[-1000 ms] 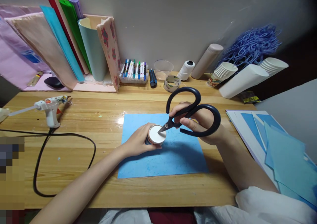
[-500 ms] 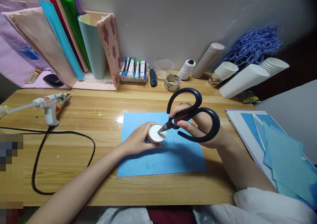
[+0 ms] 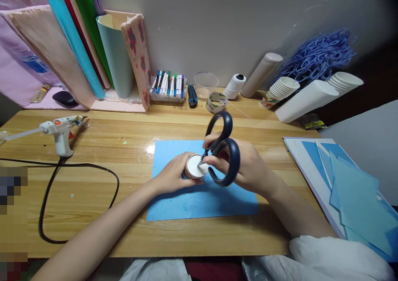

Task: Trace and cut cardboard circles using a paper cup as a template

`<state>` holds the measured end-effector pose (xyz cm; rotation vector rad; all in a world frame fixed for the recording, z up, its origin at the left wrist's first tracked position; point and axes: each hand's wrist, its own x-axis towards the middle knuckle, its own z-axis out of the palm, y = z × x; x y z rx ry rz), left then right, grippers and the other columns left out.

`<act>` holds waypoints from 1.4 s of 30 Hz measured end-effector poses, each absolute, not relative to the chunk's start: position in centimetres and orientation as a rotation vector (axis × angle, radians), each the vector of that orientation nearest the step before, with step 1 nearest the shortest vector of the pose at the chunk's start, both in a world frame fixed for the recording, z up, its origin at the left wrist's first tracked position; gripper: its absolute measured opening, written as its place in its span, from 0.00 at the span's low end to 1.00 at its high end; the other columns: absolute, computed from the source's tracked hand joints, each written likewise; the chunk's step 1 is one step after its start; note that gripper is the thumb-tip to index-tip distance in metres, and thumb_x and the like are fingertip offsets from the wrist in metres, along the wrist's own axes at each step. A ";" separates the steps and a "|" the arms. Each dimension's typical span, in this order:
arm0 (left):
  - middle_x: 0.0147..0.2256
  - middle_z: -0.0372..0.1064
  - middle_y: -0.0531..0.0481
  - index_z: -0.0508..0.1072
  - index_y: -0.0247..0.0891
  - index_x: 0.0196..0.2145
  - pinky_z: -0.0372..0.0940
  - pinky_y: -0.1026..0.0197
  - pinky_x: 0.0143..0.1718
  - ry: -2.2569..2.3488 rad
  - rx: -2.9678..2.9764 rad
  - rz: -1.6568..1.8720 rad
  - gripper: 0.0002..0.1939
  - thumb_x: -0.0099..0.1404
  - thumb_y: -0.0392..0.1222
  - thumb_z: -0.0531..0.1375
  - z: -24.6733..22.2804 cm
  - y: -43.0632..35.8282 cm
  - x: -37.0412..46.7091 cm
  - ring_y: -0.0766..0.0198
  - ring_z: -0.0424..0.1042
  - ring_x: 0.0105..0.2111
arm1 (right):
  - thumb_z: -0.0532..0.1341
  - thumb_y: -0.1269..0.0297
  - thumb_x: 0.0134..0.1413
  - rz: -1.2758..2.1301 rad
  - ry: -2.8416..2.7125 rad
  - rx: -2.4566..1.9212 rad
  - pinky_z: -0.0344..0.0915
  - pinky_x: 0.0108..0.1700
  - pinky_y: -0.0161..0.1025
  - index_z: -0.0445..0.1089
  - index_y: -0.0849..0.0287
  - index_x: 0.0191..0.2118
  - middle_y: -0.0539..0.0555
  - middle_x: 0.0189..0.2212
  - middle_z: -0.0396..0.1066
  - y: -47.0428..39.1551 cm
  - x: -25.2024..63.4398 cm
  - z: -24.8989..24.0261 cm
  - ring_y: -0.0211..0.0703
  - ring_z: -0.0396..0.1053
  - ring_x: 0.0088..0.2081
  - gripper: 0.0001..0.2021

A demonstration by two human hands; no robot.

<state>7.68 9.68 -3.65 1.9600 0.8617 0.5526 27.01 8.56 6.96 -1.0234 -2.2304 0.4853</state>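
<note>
My left hand (image 3: 177,172) is wrapped round a paper cup (image 3: 193,165), which stands bottom up with its white base facing me. In my right hand (image 3: 248,165) is a pair of scissors (image 3: 234,161) with large black loop handles, gripped near the pivot. The blades are together and slant down, their tip touching the middle of the cup's base; whether it has pierced the base I cannot tell. Under both hands lies a blue sheet (image 3: 199,208) on the wooden table.
A white hot glue gun (image 3: 62,136) with a black cord stands at left. Along the wall are markers (image 3: 168,84), a box cutter (image 3: 192,95), a tape roll (image 3: 217,102), thread (image 3: 235,86) and stacked paper cups (image 3: 280,92). Blue paper pieces (image 3: 354,185) lie at right.
The scissors have swung more upright, their handles moving left toward the cup. My right hand has come in closer and turned. My left hand and the cup have stayed in place.
</note>
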 end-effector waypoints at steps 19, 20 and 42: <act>0.47 0.68 0.47 0.65 0.41 0.48 0.62 0.52 0.47 0.886 1.921 0.530 0.25 0.55 0.51 0.65 -3.8 9.6 7.6 0.52 0.68 0.45 | 0.60 0.56 0.57 0.559 -1.990 -1.194 0.59 0.26 0.33 0.67 0.61 0.35 0.52 0.28 0.72 7.7 26.5 7.2 0.36 0.66 0.24 0.12; 0.47 0.68 0.47 0.65 0.41 0.48 0.62 0.52 0.47 0.881 1.929 0.537 0.25 0.55 0.51 0.65 -3.8 9.7 7.7 0.53 0.68 0.45 | 0.59 0.58 0.58 0.598 -2.025 -1.164 0.61 0.29 0.33 0.68 0.61 0.38 0.53 0.31 0.73 7.7 26.5 7.3 0.37 0.68 0.27 0.10; 0.48 0.68 0.46 0.65 0.40 0.48 0.62 0.50 0.48 0.853 1.939 0.519 0.24 0.55 0.50 0.64 -3.8 9.8 7.7 0.52 0.67 0.47 | 0.60 0.61 0.58 0.612 -2.053 -1.119 0.60 0.29 0.32 0.69 0.61 0.41 0.51 0.28 0.71 8.2 26.5 7.5 0.35 0.65 0.25 0.09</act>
